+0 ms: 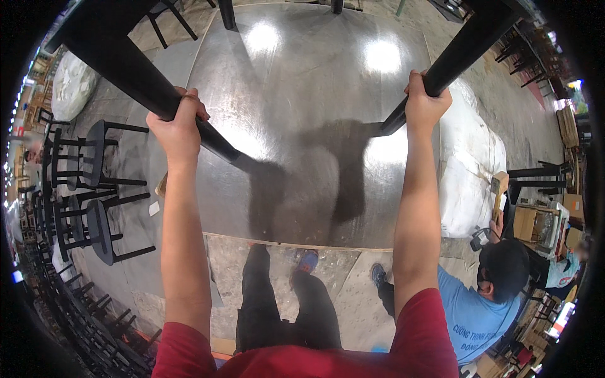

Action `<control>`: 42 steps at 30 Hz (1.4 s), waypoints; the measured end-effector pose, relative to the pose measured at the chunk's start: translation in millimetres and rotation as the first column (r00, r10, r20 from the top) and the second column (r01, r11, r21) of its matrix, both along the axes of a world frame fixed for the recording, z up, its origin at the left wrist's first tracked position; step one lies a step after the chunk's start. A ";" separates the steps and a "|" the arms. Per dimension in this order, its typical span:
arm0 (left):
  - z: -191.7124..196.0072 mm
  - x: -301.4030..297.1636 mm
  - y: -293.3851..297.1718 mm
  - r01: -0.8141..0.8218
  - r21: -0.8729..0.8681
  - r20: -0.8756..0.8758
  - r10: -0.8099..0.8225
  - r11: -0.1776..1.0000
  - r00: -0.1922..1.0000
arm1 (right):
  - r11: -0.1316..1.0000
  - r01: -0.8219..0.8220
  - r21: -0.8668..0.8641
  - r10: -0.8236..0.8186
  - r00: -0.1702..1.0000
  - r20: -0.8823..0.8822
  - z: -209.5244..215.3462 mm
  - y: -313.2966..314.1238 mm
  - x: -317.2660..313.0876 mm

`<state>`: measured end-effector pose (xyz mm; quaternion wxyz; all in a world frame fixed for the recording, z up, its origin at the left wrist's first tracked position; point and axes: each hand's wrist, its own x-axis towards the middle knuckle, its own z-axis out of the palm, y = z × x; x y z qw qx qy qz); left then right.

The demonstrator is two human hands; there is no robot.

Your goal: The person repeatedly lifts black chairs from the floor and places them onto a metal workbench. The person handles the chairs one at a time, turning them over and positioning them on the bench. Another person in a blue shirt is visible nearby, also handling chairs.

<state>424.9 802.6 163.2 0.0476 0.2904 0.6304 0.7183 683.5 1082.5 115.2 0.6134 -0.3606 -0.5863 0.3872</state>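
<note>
My left hand point(178, 121) is wrapped round one thick, tapering black furniture leg point(129, 69). On the other side, my right hand point(426, 101) grips a second black leg point(469, 47) of the same kind. Both legs slant down toward a smooth grey sheet-topped platform point(296, 189), on which their shadows fall; I cannot tell whether their tips touch it. Two more black legs, a left one point(227, 15) and a right one point(337, 7), show at the far side. The upper body they join is mostly cut off by the top edge, so its kind is unclear.
Black chairs point(101, 157) stand in rows at my left. White wrapped bundles lie at the right point(469, 164) and far left point(72, 85). A person in a blue shirt point(479, 309) is close on my right, one hand at a wooden piece point(499, 186). The platform's near edge point(296, 244) crosses before my feet.
</note>
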 end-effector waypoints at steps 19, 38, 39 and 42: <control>0.2 -14.0 35.3 -0.058 0.002 -0.006 0.058 0.998 0.998 | 0.999 -0.039 -0.001 0.039 0.999 0.012 -2.3 48.2 -31.2; 0.9 -10.0 42.8 -0.128 0.000 0.023 0.127 0.992 0.992 | 0.994 -0.104 0.018 0.104 0.994 0.019 -1.1 77.9 -50.3; 1.5 -7.6 43.4 -0.133 0.003 0.025 0.133 0.991 0.991 | 0.994 -0.109 0.015 0.109 0.994 0.014 0.1 79.0 -52.1; 3.1 -3.7 41.9 -0.147 -0.009 0.022 0.147 0.989 0.989 | 0.992 -0.127 -0.010 0.127 0.992 0.012 -0.2 80.3 -53.8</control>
